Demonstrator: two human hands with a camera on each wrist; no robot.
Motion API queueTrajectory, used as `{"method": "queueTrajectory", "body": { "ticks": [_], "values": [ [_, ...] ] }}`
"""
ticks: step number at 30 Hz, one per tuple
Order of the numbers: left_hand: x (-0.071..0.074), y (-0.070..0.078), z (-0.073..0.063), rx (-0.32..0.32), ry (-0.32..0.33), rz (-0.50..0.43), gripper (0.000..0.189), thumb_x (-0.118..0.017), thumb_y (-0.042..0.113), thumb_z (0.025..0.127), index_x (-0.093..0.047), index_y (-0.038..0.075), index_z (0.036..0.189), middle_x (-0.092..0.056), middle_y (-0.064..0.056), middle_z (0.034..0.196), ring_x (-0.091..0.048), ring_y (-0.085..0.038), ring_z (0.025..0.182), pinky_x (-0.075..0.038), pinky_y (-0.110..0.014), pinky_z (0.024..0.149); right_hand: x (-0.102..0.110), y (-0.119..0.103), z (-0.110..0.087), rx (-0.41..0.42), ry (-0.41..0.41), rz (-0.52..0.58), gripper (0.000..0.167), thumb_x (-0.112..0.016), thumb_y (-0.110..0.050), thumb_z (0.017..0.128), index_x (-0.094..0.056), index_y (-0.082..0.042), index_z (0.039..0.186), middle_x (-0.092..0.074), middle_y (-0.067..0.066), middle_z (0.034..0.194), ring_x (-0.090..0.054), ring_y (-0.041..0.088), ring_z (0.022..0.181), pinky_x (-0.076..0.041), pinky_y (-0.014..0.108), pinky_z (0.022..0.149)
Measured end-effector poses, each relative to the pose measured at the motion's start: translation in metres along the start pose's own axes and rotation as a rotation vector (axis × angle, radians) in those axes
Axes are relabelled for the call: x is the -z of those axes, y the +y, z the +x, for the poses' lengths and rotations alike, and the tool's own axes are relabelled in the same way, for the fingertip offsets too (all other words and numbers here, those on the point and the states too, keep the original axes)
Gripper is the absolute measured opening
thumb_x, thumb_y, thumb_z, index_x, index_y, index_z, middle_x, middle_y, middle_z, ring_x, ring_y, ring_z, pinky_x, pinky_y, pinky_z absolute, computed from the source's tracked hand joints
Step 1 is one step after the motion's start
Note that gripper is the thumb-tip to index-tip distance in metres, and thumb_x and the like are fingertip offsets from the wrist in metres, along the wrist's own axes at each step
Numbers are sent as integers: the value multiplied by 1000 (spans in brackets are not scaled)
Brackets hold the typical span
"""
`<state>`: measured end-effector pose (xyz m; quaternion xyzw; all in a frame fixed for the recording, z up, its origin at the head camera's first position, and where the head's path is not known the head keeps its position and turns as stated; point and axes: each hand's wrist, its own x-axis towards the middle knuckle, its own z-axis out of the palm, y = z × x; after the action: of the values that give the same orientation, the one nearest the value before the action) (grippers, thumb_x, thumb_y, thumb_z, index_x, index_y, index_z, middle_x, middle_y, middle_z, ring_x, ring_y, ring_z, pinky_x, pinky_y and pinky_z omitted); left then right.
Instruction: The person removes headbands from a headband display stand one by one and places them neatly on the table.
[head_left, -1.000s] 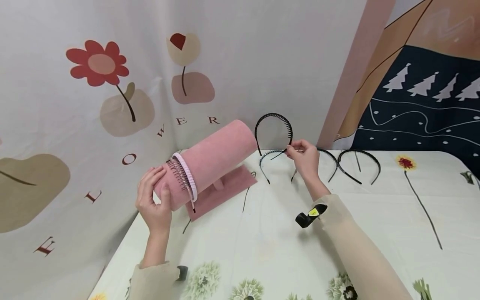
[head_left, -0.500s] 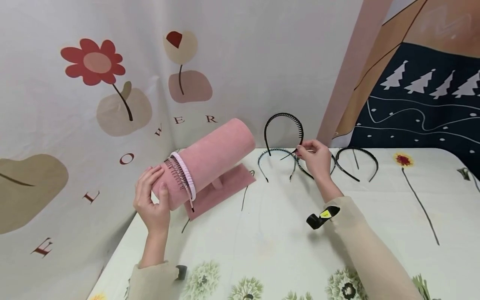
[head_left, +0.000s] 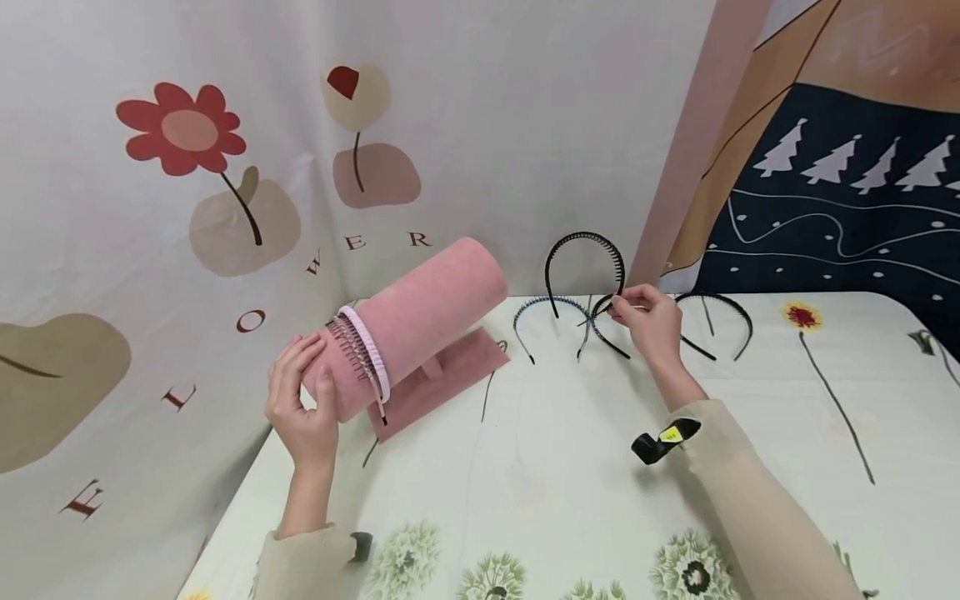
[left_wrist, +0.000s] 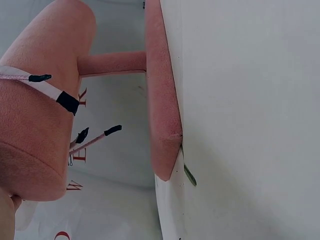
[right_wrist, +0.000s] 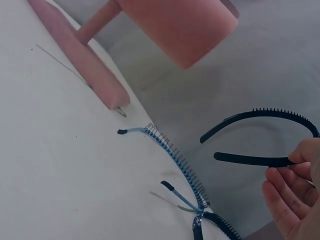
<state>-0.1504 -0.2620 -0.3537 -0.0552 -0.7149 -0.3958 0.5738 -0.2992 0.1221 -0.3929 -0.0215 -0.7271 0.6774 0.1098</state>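
Observation:
My left hand (head_left: 303, 408) grips the left end of a padded pink roll on a headband stand (head_left: 442, 292), fingers over the top and thumb in front. A pale lilac headband (head_left: 372, 354) and a few toothed headbands circle the roll near that hand. In the left wrist view, their dark-tipped ends (left_wrist: 68, 102) show below the roll. My right hand (head_left: 656, 329) pinches one leg of a black toothed headband (head_left: 585, 236), raised with its arch upward. The right wrist view shows its two ends apart, pointing toward the stand (right_wrist: 180, 30).
Along the table's back edge lie a blue toothed headband (right_wrist: 180, 162), a dark headband (head_left: 611, 343) partly hidden behind my right hand, and a black one (head_left: 738, 315) farther right. The stand's flat pink base (head_left: 450, 383) sits on the flower-print cloth. A printed curtain hangs close behind.
My right hand has moved to the right with the black headband, farther from the pink roll. My left hand keeps its grip on the roll's end.

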Motion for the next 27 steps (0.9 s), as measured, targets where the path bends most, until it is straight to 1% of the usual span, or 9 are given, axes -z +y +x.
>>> {"method": "queueTrajectory", "body": {
  "ticks": [5, 8, 13, 19, 23, 27],
  "values": [
    [0, 1, 0, 2, -1, -2, 32, -59, 13, 86, -70, -11, 104, -68, -32, 110, -60, -13, 125, -42, -31, 113, 8, 2, -2, 4, -7, -12, 19, -65, -8, 92, -60, 7, 102, -64, -24, 70, -67, -7, 66, -58, 14, 70],
    [0, 1, 0, 2, -3, -3, 32, -59, 11, 85, -70, -12, 104, -67, -34, 110, -59, -11, 124, -42, -31, 113, 13, 3, -3, 8, -8, -21, 22, -65, -9, 92, -60, 9, 104, -64, -24, 70, -67, -8, 65, -57, 13, 69],
    [-2, 2, 1, 0, 1, -7, 31, -59, 11, 85, -70, -12, 103, -67, -34, 109, -60, -11, 124, -42, -31, 113, 23, 4, -6, 2, 1, -44, 24, -64, -10, 92, -60, 10, 107, -64, -25, 71, -67, -8, 66, -57, 12, 69],
    [-8, 0, 1, -1, -2, -19, 32, -60, 13, 86, -70, -11, 103, -69, -31, 110, -61, -17, 124, -42, -32, 113, 39, 8, -6, -2, 24, -37, 19, -63, -8, 93, -59, 6, 105, -64, -26, 70, -66, -9, 65, -56, 11, 68],
    [-6, -6, -1, 7, -7, -18, 32, -60, 14, 88, -71, -9, 105, -70, -27, 113, -60, -16, 126, -42, -31, 114, 48, 10, -7, -1, 35, -50, 18, -62, -8, 93, -60, 6, 105, -63, -26, 69, -65, -9, 63, -56, 11, 67],
    [-2, -15, -5, 11, 10, -18, 33, -61, 17, 89, -72, -8, 106, -72, -23, 114, -60, -14, 126, -43, -29, 112, 57, 10, -7, -21, 27, -47, 16, -61, -8, 94, -60, 5, 105, -64, -25, 71, -65, -8, 63, -57, 12, 67]
  ]
}}
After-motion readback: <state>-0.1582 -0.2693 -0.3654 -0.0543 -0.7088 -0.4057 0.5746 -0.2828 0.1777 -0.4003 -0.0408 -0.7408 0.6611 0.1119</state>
